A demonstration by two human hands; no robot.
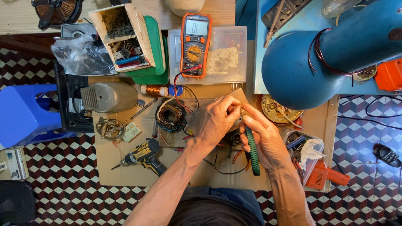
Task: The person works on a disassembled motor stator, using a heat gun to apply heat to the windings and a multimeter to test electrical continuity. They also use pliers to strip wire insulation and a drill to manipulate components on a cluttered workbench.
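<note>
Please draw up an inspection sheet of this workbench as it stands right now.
Surface: cardboard sheet laid over a checkered tile floor.
Job's things: small dark part, mostly hidden under the hands; green-handled tool in the right hand.
Clutter: orange multimeter, cordless drill, copper wire spool, motor stator, grey housing, open box of parts, clear tub.
Grippers: left hand closed over the part; right hand gripping the tool, fingers meeting the left ones.
Cables: red and black meter leads run toward the hands.
Surroundings: blue lamp shade, blue plastic stool, sandal.
</note>
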